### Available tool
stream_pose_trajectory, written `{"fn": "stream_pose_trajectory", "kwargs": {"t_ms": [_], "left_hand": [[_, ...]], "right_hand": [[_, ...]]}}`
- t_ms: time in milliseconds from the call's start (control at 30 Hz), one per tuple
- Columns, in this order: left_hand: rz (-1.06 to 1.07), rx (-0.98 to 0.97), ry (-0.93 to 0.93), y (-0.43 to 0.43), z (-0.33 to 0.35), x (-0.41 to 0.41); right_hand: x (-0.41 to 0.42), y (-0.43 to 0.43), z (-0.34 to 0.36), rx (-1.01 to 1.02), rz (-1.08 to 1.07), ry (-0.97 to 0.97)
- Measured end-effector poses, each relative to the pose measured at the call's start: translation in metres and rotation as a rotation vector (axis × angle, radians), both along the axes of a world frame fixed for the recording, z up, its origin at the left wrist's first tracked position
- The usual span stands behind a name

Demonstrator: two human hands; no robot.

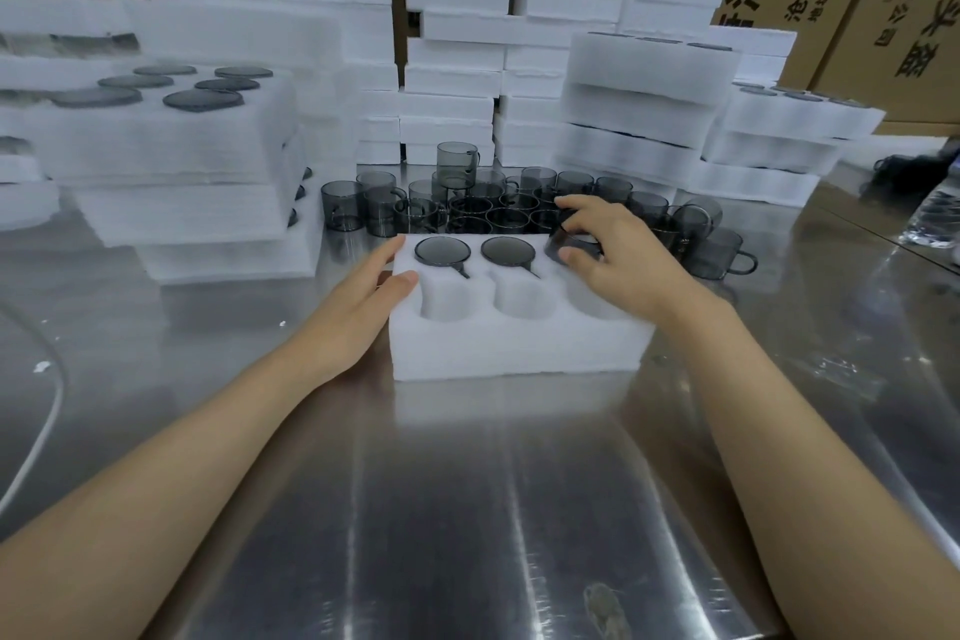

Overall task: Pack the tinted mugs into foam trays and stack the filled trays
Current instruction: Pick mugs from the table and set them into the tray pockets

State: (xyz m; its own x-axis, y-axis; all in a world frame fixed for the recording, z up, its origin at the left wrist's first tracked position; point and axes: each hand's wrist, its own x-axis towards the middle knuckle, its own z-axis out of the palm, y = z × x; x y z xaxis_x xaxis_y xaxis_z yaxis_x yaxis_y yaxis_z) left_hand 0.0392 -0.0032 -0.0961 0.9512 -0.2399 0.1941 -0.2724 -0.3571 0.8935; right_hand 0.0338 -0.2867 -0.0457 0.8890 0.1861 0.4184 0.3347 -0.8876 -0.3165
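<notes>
A white foam tray [514, 343] with six round pockets lies on the steel table in front of me. Two smoky grey mugs [442, 251] sit bottom-up in its far-left and far-middle pockets. My right hand [618, 257] grips a third grey mug [569, 242], tilted, at the far-right pocket. My left hand [363, 299] rests against the tray's left side, thumb on its top edge. The three near pockets hold nothing. Behind the tray stands a cluster of several loose grey mugs [467, 208].
Filled foam trays [171, 135] are stacked at the left, more filled trays [644, 88] at the right. Tall stacks of white foam [452, 42] line the back, with cardboard boxes [883, 5] at the far right. A white cable [47, 411] lies at the left.
</notes>
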Motion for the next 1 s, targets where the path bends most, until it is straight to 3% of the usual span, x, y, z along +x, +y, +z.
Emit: {"fn": "stream_pose_trajectory", "kwargs": {"t_ms": [100, 267, 400, 700, 800, 900, 1000], "left_hand": [[0.006, 0.0, -0.006, 0.0, 0.0, 0.0], [-0.004, 0.017, 0.01, 0.001, 0.0, 0.0], [0.007, 0.024, 0.01, 0.001, -0.001, 0.001], [-0.011, -0.019, 0.022, 0.0, -0.001, 0.002], [-0.004, -0.041, 0.012, -0.002, -0.001, 0.002], [-0.004, -0.072, 0.003, -0.002, 0.0, 0.003], [-0.008, -0.067, -0.026, -0.002, -0.002, 0.003]], "right_hand": [[-0.003, 0.002, 0.0, 0.087, 0.014, 0.14], [-0.002, 0.004, -0.003, -0.086, -0.018, 0.431], [-0.003, 0.005, 0.0, -0.108, -0.026, 0.501], [-0.003, 0.015, 0.001, -0.079, -0.09, 0.471], [0.005, 0.025, 0.013, -0.171, -0.142, 0.451], [0.022, 0.041, 0.03, -0.21, -0.155, 0.262], [0.056, 0.059, 0.04, 0.003, -0.114, 0.066]]}}
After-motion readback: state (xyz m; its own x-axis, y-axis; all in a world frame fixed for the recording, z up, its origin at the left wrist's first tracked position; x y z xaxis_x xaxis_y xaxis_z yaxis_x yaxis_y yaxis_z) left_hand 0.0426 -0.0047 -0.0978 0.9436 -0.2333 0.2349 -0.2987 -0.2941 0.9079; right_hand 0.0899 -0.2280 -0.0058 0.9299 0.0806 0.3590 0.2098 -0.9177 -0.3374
